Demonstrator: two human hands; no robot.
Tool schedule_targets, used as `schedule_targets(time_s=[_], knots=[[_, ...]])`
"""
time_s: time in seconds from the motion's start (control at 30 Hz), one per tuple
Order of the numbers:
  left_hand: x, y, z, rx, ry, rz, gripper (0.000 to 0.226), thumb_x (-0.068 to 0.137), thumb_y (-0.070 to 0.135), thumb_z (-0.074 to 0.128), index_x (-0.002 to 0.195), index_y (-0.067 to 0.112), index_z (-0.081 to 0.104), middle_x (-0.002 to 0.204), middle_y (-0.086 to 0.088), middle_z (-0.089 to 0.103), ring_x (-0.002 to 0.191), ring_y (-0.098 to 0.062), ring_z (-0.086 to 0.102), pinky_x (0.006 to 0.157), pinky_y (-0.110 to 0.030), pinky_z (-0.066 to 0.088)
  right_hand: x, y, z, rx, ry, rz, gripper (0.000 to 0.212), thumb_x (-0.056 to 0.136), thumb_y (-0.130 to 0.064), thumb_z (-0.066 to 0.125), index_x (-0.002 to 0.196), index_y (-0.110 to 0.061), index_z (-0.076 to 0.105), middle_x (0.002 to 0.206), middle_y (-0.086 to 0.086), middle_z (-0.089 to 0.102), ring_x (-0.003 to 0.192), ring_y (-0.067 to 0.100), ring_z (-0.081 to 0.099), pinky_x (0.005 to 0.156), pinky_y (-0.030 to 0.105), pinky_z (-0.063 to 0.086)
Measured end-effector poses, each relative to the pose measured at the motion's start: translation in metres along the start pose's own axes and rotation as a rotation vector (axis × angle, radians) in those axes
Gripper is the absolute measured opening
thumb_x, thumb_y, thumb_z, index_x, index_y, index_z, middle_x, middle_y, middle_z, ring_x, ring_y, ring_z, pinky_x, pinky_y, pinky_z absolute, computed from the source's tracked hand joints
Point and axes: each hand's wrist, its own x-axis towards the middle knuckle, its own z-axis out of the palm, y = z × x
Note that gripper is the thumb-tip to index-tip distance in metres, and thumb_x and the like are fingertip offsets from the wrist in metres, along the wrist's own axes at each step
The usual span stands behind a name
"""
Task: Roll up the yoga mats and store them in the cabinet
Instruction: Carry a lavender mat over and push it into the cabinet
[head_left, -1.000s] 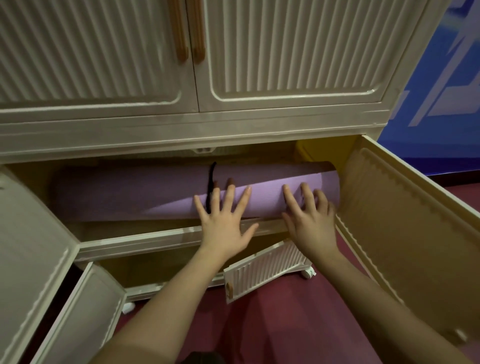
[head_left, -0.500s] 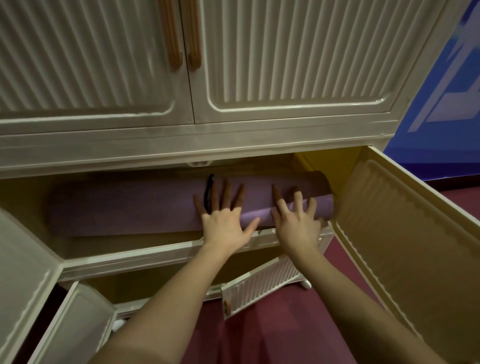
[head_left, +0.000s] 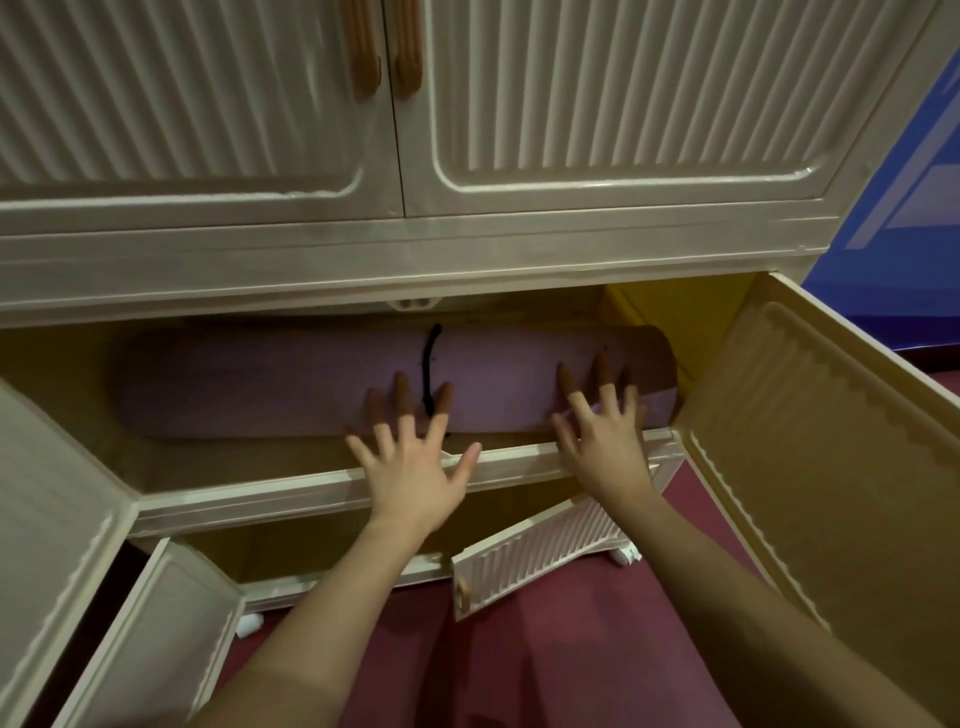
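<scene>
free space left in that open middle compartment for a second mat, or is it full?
Bare shelf shows left of the rolled purple mat and in a strip between it and the front rail. The right end is crowded: mat near the side wall, left hand and right hand pressing it.

Soft, dim light is cast from above; the cabinet recess is shadowed, edges are bowed by wide-angle distortion.

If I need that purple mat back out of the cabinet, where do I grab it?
Take the rolled mat around its right end, from the open front. It lies lengthwise across the shelf, its right end close to the open door, its left end deeper in shadow; the black strap looks thin.
</scene>
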Motion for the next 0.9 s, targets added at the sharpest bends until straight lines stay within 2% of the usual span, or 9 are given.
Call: schedule_targets(time_s=[0.1, 0.17, 0.27, 0.33, 0.47, 0.57, 0.67, 0.8, 0.9], knots=[[0.001, -0.012, 0.003, -0.061, 0.014, 0.026, 0.072, 0.087, 0.074, 0.014, 0.150, 0.042, -0.002, 0.160, -0.005, -0.009, 0.143, -0.042, 0.004, 0.108, -0.067, 0.008, -0.003, -0.008, -0.004, -0.067, -0.036, 0.041, 0.049, 0.095, -0.046, 0.042, 0.142, -0.031, 0.041, 0.145, 0.015, 0.038, 0.135, 0.048, 0.025, 0.100, 0.072, 0.025], [0.001, -0.021, -0.002, -0.063, 0.015, 0.043, 0.072, 0.088, 0.073, 0.015, 0.150, 0.041, 0.001, 0.160, 0.001, -0.010, 0.144, -0.038, 0.004, 0.109, -0.065, 0.007, -0.007, -0.021, -0.004, -0.135, -0.056, -0.017, 0.047, 0.095, -0.050, 0.040, 0.138, -0.030, 0.043, 0.142, 0.011, 0.043, 0.134, 0.044, 0.030, 0.099, 0.072, 0.023], [0.003, -0.044, -0.018, 0.016, -0.031, -0.006, 0.071, 0.087, 0.074, 0.017, 0.146, 0.035, 0.028, 0.153, -0.005, 0.029, 0.136, -0.035, 0.028, 0.109, -0.062, 0.012, -0.011, -0.054, 0.001, -0.130, -0.082, -0.146, 0.046, 0.093, -0.054, 0.035, 0.131, -0.031, 0.048, 0.133, 0.010, 0.051, 0.128, 0.044, 0.038, 0.099, 0.073, 0.025], [0.005, -0.062, -0.028, 0.033, -0.077, -0.082, 0.073, 0.086, 0.075, 0.018, 0.134, 0.027, 0.046, 0.132, -0.010, 0.052, 0.126, -0.034, 0.041, 0.108, -0.060, 0.018, -0.011, -0.072, 0.008, -0.100, -0.146, -0.132, 0.050, 0.095, -0.057, 0.031, 0.141, -0.039, 0.035, 0.148, 0.009, 0.036, 0.136, 0.043, 0.024, 0.102, 0.071, 0.021], [0.003, -0.091, -0.033, 0.018, -0.154, -0.150, 0.078, 0.085, 0.077, 0.018, 0.125, 0.022, 0.055, 0.123, -0.011, 0.057, 0.124, -0.033, 0.044, 0.110, -0.061, 0.014, -0.021, -0.085, 0.018, -0.099, -0.164, -0.125, 0.054, 0.095, -0.060, 0.031, 0.146, -0.045, 0.022, 0.160, 0.010, 0.007, 0.142, 0.044, 0.005, 0.105, 0.069, 0.017], [-0.001, -0.098, -0.026, -0.016, -0.171, -0.123, 0.077, 0.084, 0.078, 0.018, 0.134, 0.027, 0.047, 0.135, -0.008, 0.049, 0.133, -0.034, 0.034, 0.111, -0.062, 0.007, -0.022, -0.095, 0.020, -0.128, -0.176, -0.073, 0.052, 0.096, -0.058, 0.030, 0.145, -0.040, 0.029, 0.155, 0.016, 0.023, 0.141, 0.045, 0.013, 0.109, 0.065, 0.005], [-0.010, -0.100, -0.018, -0.045, -0.147, -0.090, 0.077, 0.085, 0.078, 0.017, 0.145, 0.033, 0.031, 0.147, -0.006, 0.037, 0.140, -0.035, 0.021, 0.112, -0.062, 0.004, -0.019, -0.115, 0.016, -0.076, -0.079, -0.132, 0.052, 0.094, -0.054, 0.029, 0.138, -0.033, 0.046, 0.143, 0.018, 0.044, 0.131, 0.047, 0.034, 0.108, 0.060, 0.022], [-0.021, -0.113, -0.012, 0.008, -0.103, -0.012, 0.076, 0.085, 0.077, 0.018, 0.149, 0.036, 0.019, 0.154, 0.000, 0.023, 0.142, -0.032, 0.014, 0.113, -0.059, 0.003, -0.003, -0.151, 0.017, -0.023, -0.099, -0.316, 0.057, 0.096, -0.055, 0.022, 0.150, -0.044, 0.010, 0.161, 0.001, 0.002, 0.146, 0.035, 0.004, 0.112, 0.056, 0.003], [-0.019, -0.126, -0.018, 0.014, -0.073, 0.036, 0.075, 0.087, 0.074, 0.020, 0.149, 0.032, 0.021, 0.152, 0.000, 0.028, 0.140, -0.030, 0.020, 0.115, -0.055, 0.004, 0.000, -0.163, 0.029, -0.038, -0.166, -0.273, 0.058, 0.097, -0.059, 0.021, 0.148, -0.046, -0.003, 0.158, -0.006, -0.021, 0.145, 0.031, -0.015, 0.110, 0.061, -0.011]])
